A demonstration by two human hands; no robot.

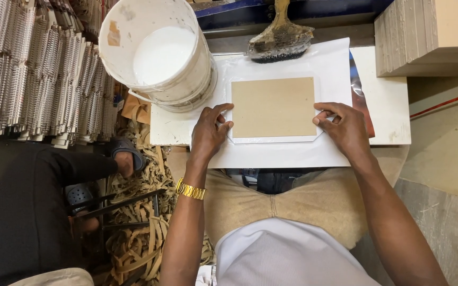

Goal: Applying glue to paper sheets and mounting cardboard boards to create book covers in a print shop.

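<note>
A flat rectangular board of brown cardboard lies centred on a white paper sheet with clipped corners, whose edges show as a thin white border around the board; the lower two corners of that sheet are cut at a slant. Both rest on a larger white sheet of paper spread over the tabletop, directly in front of the seated person's lap. The board's surface is plain, matte and unmarked, with straight edges and square corners.

The left hand sits at the board's left edge. Its fingers are loosely curled and slightly spread, the tips pressing down on the white border and touching the board's left side; a gold metal wristwatch circles the wrist. The right hand sits at the board's right edge, with its fingers bent and drawn close together, thumb and forefinger tips meeting at the border just beside the lower right corner. Whether they pinch the paper's edge or only press on it cannot be told.

Behind the board, to the left, stands a white plastic bucket holding white liquid, its base on the large sheet. A wide, glue-caked brush with dark bristles lies beyond the board's top edge. A stack of grey boards stands at the right rear.
</note>
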